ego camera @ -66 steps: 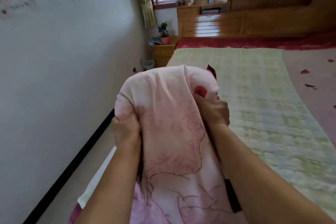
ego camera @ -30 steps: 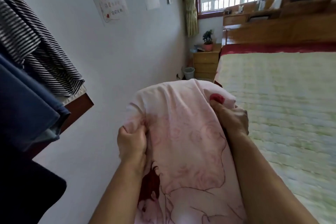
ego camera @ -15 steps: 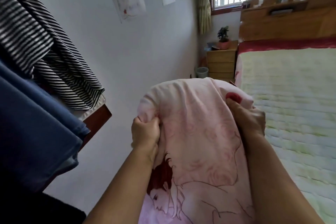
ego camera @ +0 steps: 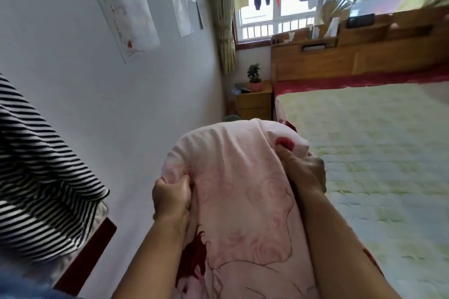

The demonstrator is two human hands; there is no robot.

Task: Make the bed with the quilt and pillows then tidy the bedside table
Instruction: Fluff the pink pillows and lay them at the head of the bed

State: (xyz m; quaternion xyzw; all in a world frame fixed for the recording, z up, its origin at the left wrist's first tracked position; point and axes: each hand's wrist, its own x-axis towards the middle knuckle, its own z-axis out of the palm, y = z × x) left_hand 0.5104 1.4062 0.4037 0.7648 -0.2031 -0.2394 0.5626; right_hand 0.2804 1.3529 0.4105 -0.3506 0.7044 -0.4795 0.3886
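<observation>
A person's left hand [ego camera: 171, 198] and right hand [ego camera: 303, 170] hold a bunched pink printed quilt [ego camera: 243, 189] at lower centre of the frame, each grip closed tight on a fold of fabric, beside the bed [ego camera: 376, 141] at right, whose green padded top lies bare. Bed-making appears barely begun: the quilt is not spread and no pillows are in view. The bedside bench [ego camera: 255, 102] at upper centre, bearing a potted plant [ego camera: 254, 77], looks untouched.

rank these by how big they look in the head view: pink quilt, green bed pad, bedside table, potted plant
1. green bed pad and pink quilt: alike; the quilt is nearest the camera, so unranked
2. bedside table
3. potted plant
</observation>
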